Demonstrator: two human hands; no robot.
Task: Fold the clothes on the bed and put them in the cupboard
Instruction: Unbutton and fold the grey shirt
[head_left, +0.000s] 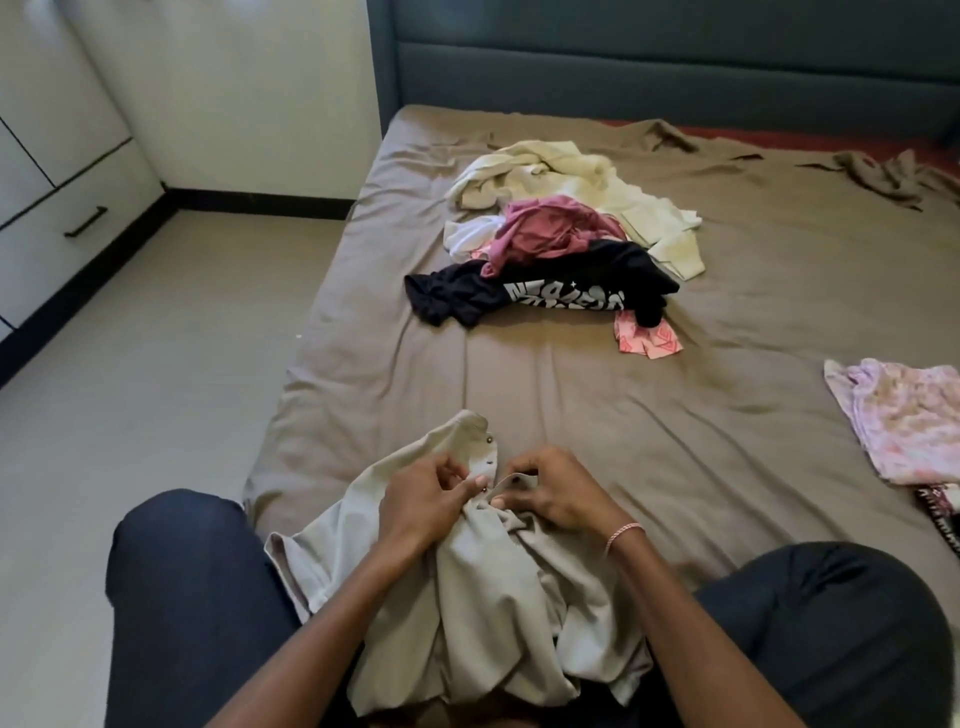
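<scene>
A beige button-up garment (467, 597) lies bunched over my lap at the near edge of the bed (597, 395). My left hand (423, 499) pinches one side of its buttoned front, and my right hand (556, 499) pinches the other side, fingertips almost meeting. Farther up the bed sits a loose heap: a cream garment (561, 176), a maroon one (545, 228), and a black T-shirt with white lettering (545, 286). A small pink patterned piece (647, 338) lies beside the heap.
A folded pink floral garment (904, 415) lies at the bed's right edge with a dark item (943, 514) under it. White cupboard doors and a drawer with a black handle (85, 221) stand at the left across bare floor (156, 364). A dark headboard (675, 67) backs the bed.
</scene>
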